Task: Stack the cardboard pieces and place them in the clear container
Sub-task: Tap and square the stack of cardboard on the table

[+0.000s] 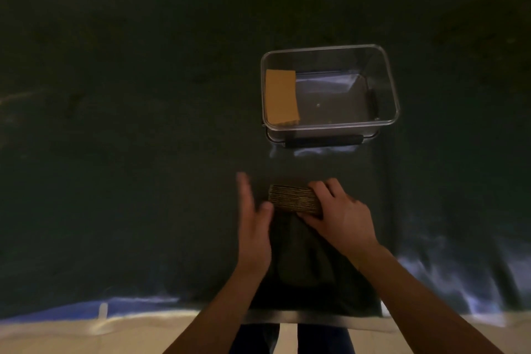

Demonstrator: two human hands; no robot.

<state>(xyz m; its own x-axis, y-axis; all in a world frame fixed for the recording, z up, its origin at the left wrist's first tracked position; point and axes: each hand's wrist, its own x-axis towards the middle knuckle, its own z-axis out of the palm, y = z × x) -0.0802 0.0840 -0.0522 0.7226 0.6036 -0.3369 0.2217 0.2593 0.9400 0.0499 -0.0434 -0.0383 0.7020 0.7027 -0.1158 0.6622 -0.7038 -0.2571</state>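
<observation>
One stack of cardboard pieces (294,200) stands on edge near the bench's (115,152) front edge, the right hand (340,217) clasping its right end; the left hand (254,227), fingers spread and empty, is just beside it. One clear container (386,86) behind holds one cardboard piece (281,96) against its left wall; open bench lies left.

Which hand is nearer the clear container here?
Right. The right hand grips the cardboard stack almost directly below the clear container. The left hand sits at the stack's left end, open, offset further left of it.
</observation>
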